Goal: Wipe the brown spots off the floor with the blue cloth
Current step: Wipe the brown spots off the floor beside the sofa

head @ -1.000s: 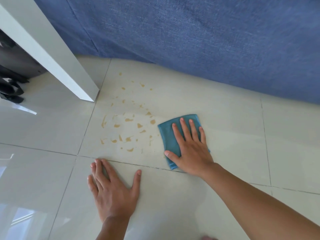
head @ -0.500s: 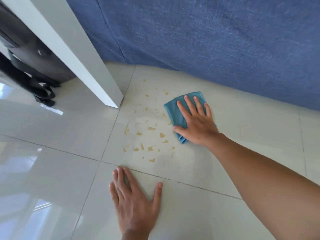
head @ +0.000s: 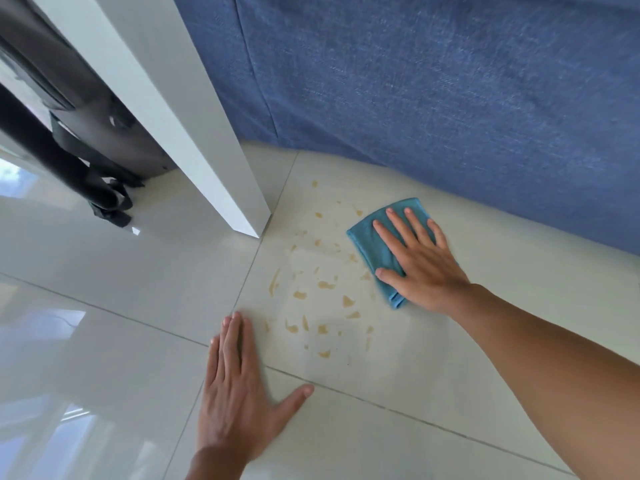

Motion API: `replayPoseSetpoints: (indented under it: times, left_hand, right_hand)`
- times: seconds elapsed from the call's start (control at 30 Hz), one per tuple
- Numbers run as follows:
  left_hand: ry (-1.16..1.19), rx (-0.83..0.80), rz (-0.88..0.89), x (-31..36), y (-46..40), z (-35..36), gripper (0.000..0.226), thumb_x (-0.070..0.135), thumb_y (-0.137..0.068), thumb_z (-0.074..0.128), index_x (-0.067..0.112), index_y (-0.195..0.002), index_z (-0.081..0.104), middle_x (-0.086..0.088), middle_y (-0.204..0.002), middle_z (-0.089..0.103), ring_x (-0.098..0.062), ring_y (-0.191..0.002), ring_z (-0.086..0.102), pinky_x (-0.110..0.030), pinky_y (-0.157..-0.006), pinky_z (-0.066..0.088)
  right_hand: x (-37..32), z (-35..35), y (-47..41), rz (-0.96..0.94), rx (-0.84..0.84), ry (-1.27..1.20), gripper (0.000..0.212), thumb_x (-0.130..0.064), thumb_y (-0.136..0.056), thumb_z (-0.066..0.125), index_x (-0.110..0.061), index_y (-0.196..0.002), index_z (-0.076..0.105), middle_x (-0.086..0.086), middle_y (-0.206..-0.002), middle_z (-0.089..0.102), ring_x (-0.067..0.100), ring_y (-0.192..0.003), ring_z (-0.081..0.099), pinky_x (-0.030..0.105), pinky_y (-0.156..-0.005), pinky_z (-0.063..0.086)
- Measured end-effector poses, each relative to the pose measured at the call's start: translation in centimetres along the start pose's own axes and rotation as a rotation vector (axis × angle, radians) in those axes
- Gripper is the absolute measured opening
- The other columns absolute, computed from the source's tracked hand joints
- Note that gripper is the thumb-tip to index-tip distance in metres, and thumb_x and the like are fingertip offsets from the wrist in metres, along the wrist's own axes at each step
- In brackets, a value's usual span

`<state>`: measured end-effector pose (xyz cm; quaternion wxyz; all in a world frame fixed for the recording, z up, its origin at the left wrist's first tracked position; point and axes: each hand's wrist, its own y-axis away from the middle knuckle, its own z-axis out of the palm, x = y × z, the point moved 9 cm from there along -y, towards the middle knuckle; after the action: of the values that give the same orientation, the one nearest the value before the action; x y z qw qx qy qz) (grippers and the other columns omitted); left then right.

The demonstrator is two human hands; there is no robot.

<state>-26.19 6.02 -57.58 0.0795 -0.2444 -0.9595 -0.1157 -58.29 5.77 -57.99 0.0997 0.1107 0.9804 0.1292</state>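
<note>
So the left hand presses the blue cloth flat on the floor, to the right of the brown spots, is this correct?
Not quite: the head view shows the right hand pressing the blue cloth flat, right of the brown spots. The left hand lies flat on the bare floor.

Along the far edge of the floor we see a blue fabric panel (head: pixel 433 98), its denim-like weave crossed by a seam on its left part, its lower edge meeting the tiles. Toward the far left corner we find a white post (head: pixel 180 116) slanting down to the tiles. Behind it we see a dark grey bag (head: pixel 86 109), its black straps (head: pixel 107 202) trailing onto the tiles.
</note>
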Motion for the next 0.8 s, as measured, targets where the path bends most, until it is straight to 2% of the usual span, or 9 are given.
replayPoseSetpoints:
  times: [0.07, 0.13, 0.23, 0.37, 0.53, 0.63, 0.73, 0.8]
  left_hand:
    - [0.020, 0.012, 0.007, -0.1, 0.1, 0.0, 0.134, 0.089, -0.066, 0.052, -0.003, -0.157, 0.015, -0.018, -0.166, 0.014, -0.030, -0.154, 0.016, -0.038, -0.126, 0.004]
    - [0.034, 0.030, 0.015, -0.2, 0.0, -0.1, 0.133, 0.088, -0.066, 0.054, -0.003, -0.156, 0.019, -0.018, -0.166, 0.016, -0.031, -0.153, 0.020, -0.040, -0.125, 0.010]
    - [0.053, 0.056, 0.023, -0.4, 0.0, 0.1, 0.131, 0.086, -0.065, 0.057, -0.004, -0.155, 0.024, -0.018, -0.165, 0.021, -0.031, -0.152, 0.023, -0.044, -0.123, 0.017]
    - [0.055, 0.089, 0.040, -0.5, -0.2, 0.2, 0.129, 0.086, -0.065, 0.057, -0.005, -0.153, 0.030, -0.018, -0.164, 0.025, -0.031, -0.151, 0.027, -0.046, -0.121, 0.022]
    - [0.066, 0.153, 0.041, -0.6, -0.2, 0.1, 0.126, 0.089, -0.065, 0.053, -0.008, -0.146, 0.042, -0.020, -0.158, 0.037, -0.033, -0.146, 0.036, -0.051, -0.114, 0.032]
    - [0.070, 0.167, 0.043, -0.6, -0.4, 0.0, 0.126, 0.090, -0.065, 0.051, -0.009, -0.143, 0.046, -0.022, -0.155, 0.041, -0.033, -0.144, 0.037, -0.051, -0.111, 0.034]
    - [0.069, 0.173, 0.038, -0.6, -0.5, -0.1, 0.126, 0.090, -0.064, 0.052, -0.009, -0.142, 0.047, -0.021, -0.154, 0.043, -0.032, -0.144, 0.037, -0.050, -0.110, 0.034]
    - [0.059, 0.173, 0.043, -0.6, -0.6, -0.3, 0.125, 0.090, -0.064, 0.053, -0.009, -0.142, 0.047, -0.021, -0.154, 0.043, -0.032, -0.144, 0.038, -0.050, -0.110, 0.034]
  right_hand:
    - [0.3, -0.3, -0.9, -0.038, -0.002, -0.005, 0.074, -0.063, -0.093, 0.017, -0.041, -0.160, -0.006, -0.013, -0.168, -0.019, 0.011, -0.153, -0.024, 0.044, -0.125, -0.011]
    - [0.4, -0.9, -2.2, -0.064, 0.008, -0.012, 0.071, -0.053, -0.094, 0.018, -0.040, -0.160, -0.004, -0.015, -0.168, -0.015, 0.009, -0.153, -0.022, 0.042, -0.125, -0.009]
    - [-0.5, -1.8, -4.5, -0.112, 0.002, -0.044, 0.084, -0.034, -0.085, 0.032, -0.034, -0.161, -0.003, -0.015, -0.170, -0.009, 0.005, -0.153, -0.018, 0.038, -0.126, -0.008]
    - [-2.2, -2.6, -7.8, -0.170, -0.051, -0.087, 0.094, -0.025, -0.080, 0.041, -0.032, -0.161, -0.005, -0.018, -0.169, -0.008, 0.001, -0.153, -0.016, 0.035, -0.126, -0.009]
    - [-4.5, -3.5, -11.4, -0.170, -0.053, -0.209, 0.102, -0.005, -0.076, 0.054, -0.032, -0.162, 0.005, -0.016, -0.170, 0.000, -0.002, -0.153, -0.009, 0.033, -0.126, -0.005]
    - [-5.0, -4.1, -12.6, -0.121, -0.057, -0.326, 0.105, 0.000, -0.074, 0.057, -0.033, -0.161, 0.009, -0.025, -0.164, 0.002, -0.009, -0.145, -0.007, 0.025, -0.125, -0.004]
    - [-6.4, -4.5, -13.5, -0.170, -0.044, -0.341, 0.101, 0.002, -0.072, 0.056, -0.030, -0.160, 0.018, -0.021, -0.166, 0.009, -0.010, -0.147, -0.001, 0.027, -0.126, -0.002]
    - [-7.1, -4.2, -13.9, -0.170, -0.061, -0.373, 0.098, 0.002, -0.071, 0.054, -0.033, -0.158, 0.025, -0.025, -0.163, 0.014, -0.012, -0.144, 0.000, 0.023, -0.125, -0.001]
